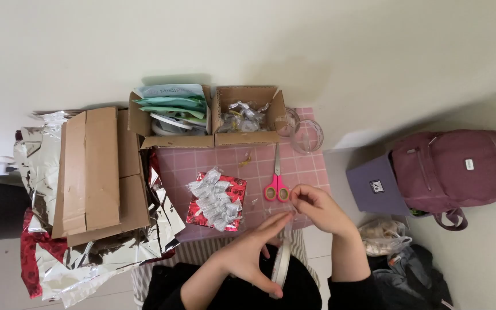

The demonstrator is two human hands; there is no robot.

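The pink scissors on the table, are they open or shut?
Shut. The scissors lie flat on the pink mat, blades together as one straight strip, the two handle loops side by side.

Pink-handled scissors on pink checked mat, red-and-silver wrapped parcel, maroon backpack.

Both hands close together, left hand fingers spread, right hand fingertips pinched.

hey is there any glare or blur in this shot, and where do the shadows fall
Head view: even, soft light; the foil on the left glints; faint shadows lie on the wall behind the boxes; the left hand, the tape roll and the right hand look slightly soft; straight edges bow near the frame's sides.
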